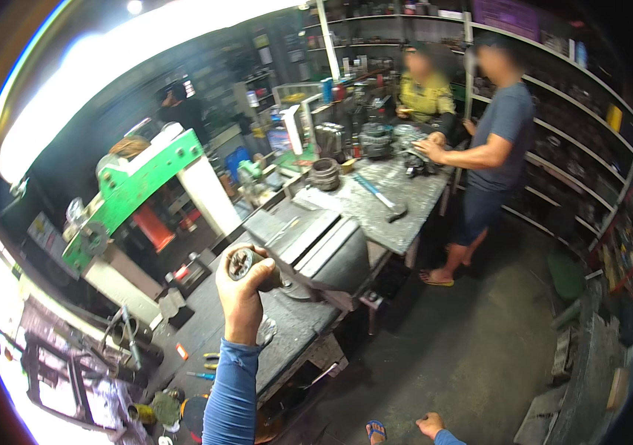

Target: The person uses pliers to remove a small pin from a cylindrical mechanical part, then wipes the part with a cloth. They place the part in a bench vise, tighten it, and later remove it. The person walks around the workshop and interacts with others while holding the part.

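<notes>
My left hand (238, 302) is raised over the near workbench (298, 319), its fingers and thumb wrapped round a short metal cylinder (241, 264). The cylinder's open end faces me and shows dark ridged parts inside. Just beyond it sits a heavy grey metal block (331, 252) with a slotted top. My right hand (429, 425) hangs low at the bottom edge, over the floor, its fingers curled with nothing visible in them. Pliers with yellow handles (211, 361) and a blue-handled tool (201, 375) lie left of my left forearm.
A green press frame (150, 182) on pale posts stands at left. The far bench (398, 233) carries a blue-handled hammer (395, 213), a ridged cylinder (324, 175) and engine parts (376, 141). Two people work beside it, near tall shelves (583, 137). Scrap metal (539, 419) lies lower right.
</notes>
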